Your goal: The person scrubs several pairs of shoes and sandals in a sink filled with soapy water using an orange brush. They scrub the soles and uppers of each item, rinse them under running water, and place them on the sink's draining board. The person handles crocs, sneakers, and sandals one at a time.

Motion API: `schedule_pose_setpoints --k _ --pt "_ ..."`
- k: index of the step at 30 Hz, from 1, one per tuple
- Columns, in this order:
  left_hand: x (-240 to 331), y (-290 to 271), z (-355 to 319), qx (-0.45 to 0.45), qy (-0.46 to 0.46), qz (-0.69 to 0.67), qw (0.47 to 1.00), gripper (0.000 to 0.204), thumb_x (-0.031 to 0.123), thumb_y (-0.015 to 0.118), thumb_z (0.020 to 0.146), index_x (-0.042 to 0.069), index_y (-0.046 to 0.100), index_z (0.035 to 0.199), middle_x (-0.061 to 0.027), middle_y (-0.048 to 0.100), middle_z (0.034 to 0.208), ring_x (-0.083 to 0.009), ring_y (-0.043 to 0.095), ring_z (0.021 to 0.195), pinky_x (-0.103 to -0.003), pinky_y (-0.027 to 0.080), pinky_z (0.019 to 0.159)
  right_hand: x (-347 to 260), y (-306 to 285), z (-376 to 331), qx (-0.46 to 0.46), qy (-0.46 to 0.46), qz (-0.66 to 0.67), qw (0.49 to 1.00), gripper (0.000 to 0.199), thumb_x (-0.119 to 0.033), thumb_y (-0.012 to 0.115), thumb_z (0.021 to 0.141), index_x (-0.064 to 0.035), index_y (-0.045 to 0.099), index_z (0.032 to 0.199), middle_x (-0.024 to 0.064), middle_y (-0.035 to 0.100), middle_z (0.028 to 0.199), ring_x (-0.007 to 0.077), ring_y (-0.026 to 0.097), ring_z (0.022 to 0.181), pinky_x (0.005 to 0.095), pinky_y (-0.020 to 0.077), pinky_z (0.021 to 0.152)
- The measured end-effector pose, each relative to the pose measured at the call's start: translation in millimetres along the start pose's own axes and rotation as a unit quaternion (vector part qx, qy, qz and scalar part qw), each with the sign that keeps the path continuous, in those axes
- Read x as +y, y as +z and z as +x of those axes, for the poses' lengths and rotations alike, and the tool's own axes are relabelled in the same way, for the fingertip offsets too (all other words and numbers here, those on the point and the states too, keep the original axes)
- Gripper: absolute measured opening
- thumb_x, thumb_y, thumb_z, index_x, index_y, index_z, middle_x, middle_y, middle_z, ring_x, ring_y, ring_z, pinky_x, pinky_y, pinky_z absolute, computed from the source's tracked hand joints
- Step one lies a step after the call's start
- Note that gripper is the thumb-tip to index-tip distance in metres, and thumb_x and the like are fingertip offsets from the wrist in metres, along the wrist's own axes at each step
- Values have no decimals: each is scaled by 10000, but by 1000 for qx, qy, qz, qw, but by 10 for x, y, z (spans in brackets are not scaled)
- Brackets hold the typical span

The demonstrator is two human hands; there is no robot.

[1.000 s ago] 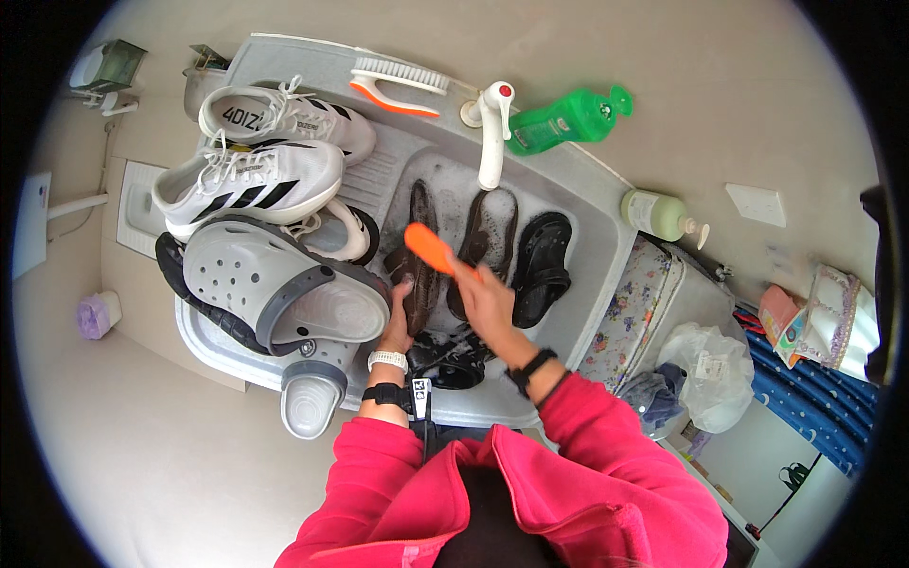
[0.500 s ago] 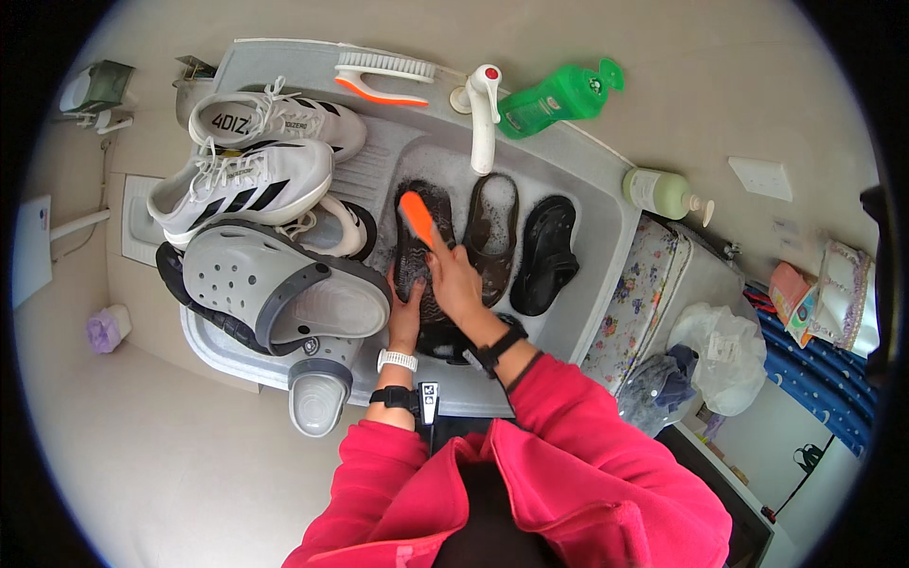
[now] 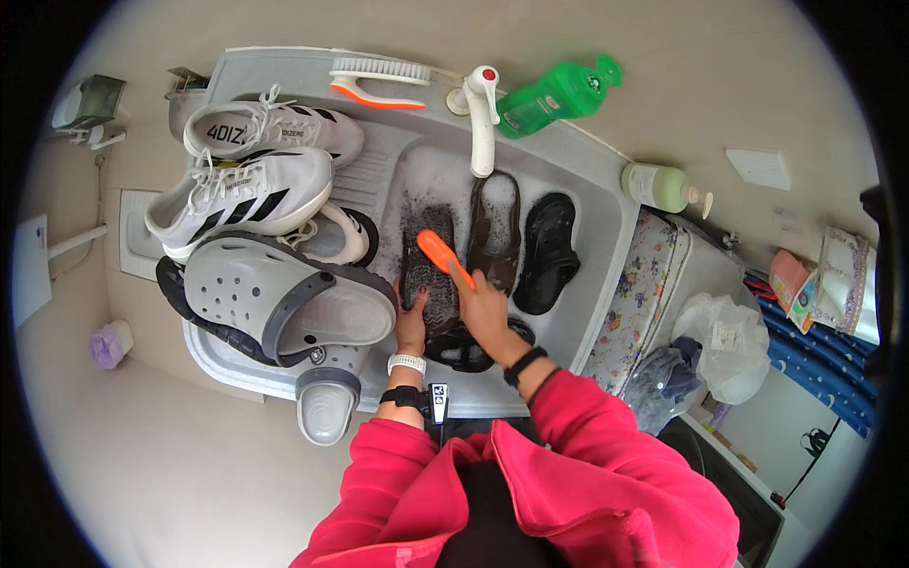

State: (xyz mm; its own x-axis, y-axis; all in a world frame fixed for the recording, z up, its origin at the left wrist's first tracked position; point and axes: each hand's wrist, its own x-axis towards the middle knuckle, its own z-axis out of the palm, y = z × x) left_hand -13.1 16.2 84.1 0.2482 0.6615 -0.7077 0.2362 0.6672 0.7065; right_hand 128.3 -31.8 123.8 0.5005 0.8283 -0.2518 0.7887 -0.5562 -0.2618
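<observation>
Scrubbing looks like the step in hand: the right hand (image 3: 481, 312) is clamped on an orange brush (image 3: 443, 257) over a dark sandal (image 3: 428, 270) in the soapy sink (image 3: 597, 275), pinned by the left hand (image 3: 411, 327); further strokes probably need that hold firm.

You are working in a crowded sink basin (image 3: 606, 246): two dark sandals (image 3: 530, 246) are lying just right of your right hand (image 3: 483, 308), and the white faucet (image 3: 481, 118) is standing above them. On the left, grey clogs (image 3: 284, 303) and white sneakers (image 3: 251, 185) are blocking the drainboard (stacked, overlapping). Open room is lying only along the basin's right rim.
</observation>
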Motion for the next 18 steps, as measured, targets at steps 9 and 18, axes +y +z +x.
schedule_pose_setpoints --k 9,18 --pt "-117 41 55 15 12 32 999 654 179 724 884 -5 428 1438 -138 541 1376 -233 515 1226 -320 375 1062 -193 -18 -151 -28 47 65 996 554 -100 587 870 -161 511 1416 203 558 821 377 635 551 490 529 479" --pt "-172 7 76 3 -3 47 999 748 289 709 909 12 345 1501 -187 398 1527 -282 405 1381 -333 286 1137 -205 265 45 31 104 103 989 550 -145 560 925 -138 438 1462 220 599 840 437 635 640 522 530 544"
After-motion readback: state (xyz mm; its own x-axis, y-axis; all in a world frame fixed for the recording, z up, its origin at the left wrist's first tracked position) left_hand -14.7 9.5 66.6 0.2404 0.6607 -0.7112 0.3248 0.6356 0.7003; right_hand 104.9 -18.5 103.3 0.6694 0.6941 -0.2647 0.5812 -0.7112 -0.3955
